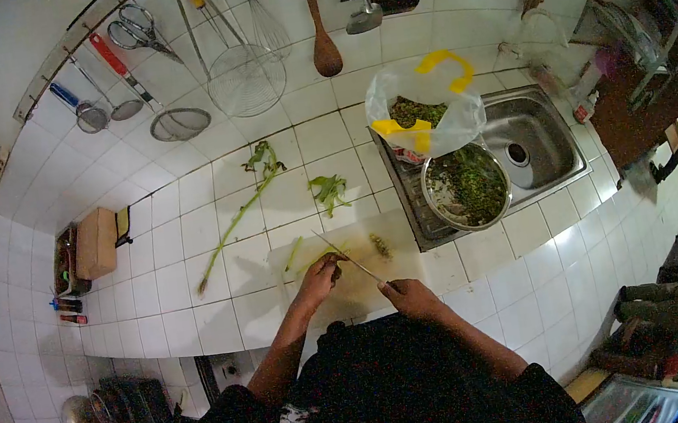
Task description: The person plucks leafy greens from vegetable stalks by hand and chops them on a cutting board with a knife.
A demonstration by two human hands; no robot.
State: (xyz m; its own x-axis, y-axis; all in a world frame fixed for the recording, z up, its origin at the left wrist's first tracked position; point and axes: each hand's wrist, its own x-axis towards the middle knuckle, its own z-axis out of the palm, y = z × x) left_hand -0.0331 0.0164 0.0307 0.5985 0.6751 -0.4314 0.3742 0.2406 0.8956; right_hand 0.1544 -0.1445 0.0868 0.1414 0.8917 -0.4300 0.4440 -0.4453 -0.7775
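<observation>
My right hand (pixel 408 296) is closed around the handle of a knife (pixel 362 267), whose thin blade slants up and left over a pale cutting board (pixel 402 267). Beside the blade, my left hand (pixel 318 283) is closed with its fingers curled, the fingertips at the knife. What it pinches, if anything, is too small to make out. Green stem pieces (pixel 293 253) lie on the board left of the blade. A small heap of chopped bits (pixel 380 246) sits to its right.
A long leafy stalk (pixel 237 216) and some loose leaves (pixel 328 191) lie on the tiled counter (pixel 163 290). At right, a metal bowl of chopped greens (pixel 473 185) and a plastic bag (pixel 462 105) stand by the sink (pixel 545 120). Utensils, including a wooden spoon (pixel 325 51), hang behind.
</observation>
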